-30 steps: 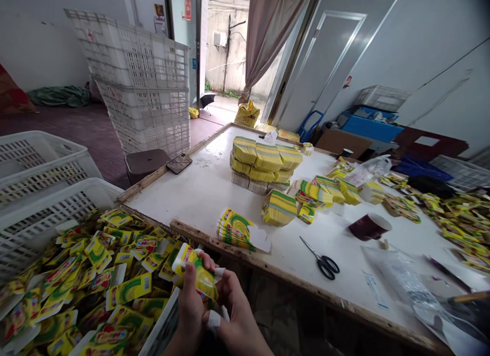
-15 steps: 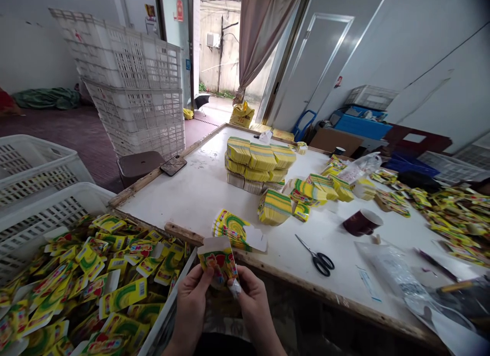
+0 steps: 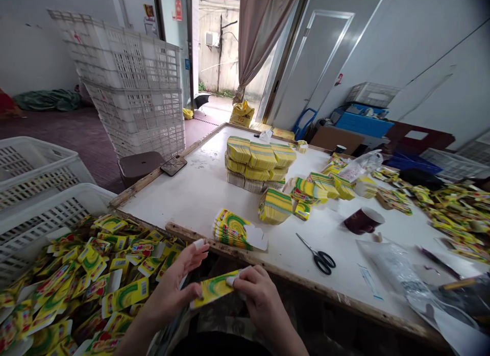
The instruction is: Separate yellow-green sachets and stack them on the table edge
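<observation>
A flat yellow-and-green packet (image 3: 214, 288) lies level between my two hands below the table's near edge. My left hand (image 3: 178, 279) pinches its left end with the thumb, the other fingers stretched out above; a fingertip is taped white. My right hand (image 3: 254, 289) is curled over the packet's right end, also with white tape on a finger. Just beyond them a small stack of the same packets (image 3: 234, 228) lies on the white table (image 3: 199, 193). To the left, a white crate (image 3: 57, 208) holds a heap of loose packets (image 3: 88, 274).
Bundled packet stacks (image 3: 260, 162) stand mid-table, with scissors (image 3: 319, 254), a dark cup (image 3: 363, 221) and clear plastic bags (image 3: 406, 279) to the right. Loose packets (image 3: 455, 213) cover the far right. A phone (image 3: 173, 165) lies on the table corner; stacked white crates (image 3: 126, 85) stand behind.
The packet, held upright and folded half a second ago, now lies flat and lower between my hands. My left fingers have spread open above it.
</observation>
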The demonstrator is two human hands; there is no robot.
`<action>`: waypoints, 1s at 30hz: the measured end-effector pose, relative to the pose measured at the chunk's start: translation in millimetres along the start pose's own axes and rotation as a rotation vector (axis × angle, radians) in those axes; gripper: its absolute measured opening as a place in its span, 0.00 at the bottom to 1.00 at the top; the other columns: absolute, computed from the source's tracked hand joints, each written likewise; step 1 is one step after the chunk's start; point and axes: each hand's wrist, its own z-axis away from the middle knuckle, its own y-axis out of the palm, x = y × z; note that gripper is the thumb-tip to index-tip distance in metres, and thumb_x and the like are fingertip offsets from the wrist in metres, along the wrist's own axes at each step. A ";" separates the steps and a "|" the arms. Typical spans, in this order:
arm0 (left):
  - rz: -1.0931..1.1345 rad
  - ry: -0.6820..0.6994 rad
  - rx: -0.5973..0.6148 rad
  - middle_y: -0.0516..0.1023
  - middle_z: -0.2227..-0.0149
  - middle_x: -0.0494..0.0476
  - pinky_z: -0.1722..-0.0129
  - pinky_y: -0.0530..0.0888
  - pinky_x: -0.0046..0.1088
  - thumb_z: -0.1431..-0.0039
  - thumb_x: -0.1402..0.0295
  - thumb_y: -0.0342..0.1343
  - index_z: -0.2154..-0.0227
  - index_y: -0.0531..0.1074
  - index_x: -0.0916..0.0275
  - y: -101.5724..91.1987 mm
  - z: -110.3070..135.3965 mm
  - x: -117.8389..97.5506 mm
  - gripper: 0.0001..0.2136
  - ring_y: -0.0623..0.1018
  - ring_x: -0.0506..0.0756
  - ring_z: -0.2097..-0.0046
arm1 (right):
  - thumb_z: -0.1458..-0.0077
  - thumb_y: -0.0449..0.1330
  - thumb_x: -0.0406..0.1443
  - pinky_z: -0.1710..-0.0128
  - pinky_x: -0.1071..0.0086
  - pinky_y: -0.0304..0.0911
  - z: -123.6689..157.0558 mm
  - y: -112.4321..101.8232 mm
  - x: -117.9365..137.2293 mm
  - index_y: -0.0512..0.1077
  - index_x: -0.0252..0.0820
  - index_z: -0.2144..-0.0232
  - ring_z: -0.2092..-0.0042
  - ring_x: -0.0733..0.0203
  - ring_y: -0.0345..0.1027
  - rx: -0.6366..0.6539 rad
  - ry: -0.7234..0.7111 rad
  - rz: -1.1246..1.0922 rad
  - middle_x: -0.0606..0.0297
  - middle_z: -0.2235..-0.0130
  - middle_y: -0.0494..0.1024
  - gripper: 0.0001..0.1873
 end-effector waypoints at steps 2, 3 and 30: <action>-0.230 -0.049 0.155 0.74 0.46 0.66 0.42 0.62 0.50 0.78 0.71 0.74 0.49 0.73 0.57 1.8 4.1 2.6 0.42 0.70 0.72 0.43 | 0.41 0.56 0.32 0.56 0.58 0.65 2.2 -0.8 7.8 0.77 0.57 0.59 0.65 0.57 0.68 0.065 -0.102 0.111 0.65 0.70 0.77 0.14; -0.332 -0.056 0.238 0.74 0.46 0.65 0.42 0.62 0.50 0.77 0.72 0.74 0.49 0.72 0.55 4.8 6.2 6.6 0.42 0.70 0.72 0.44 | 0.41 0.57 0.34 0.50 0.53 0.62 3.8 0.3 11.4 0.76 0.60 0.58 0.62 0.56 0.69 0.073 -0.133 0.123 0.66 0.68 0.78 0.14; -0.589 0.280 0.217 0.75 0.58 0.62 0.61 0.73 0.34 0.50 0.74 0.56 0.55 0.70 0.58 31.7 19.2 53.7 0.17 0.77 0.60 0.61 | 0.43 0.53 0.28 0.38 0.55 0.52 23.6 37.2 9.2 0.52 0.54 0.36 0.34 0.50 0.47 0.004 0.057 -0.360 0.63 0.32 0.49 0.35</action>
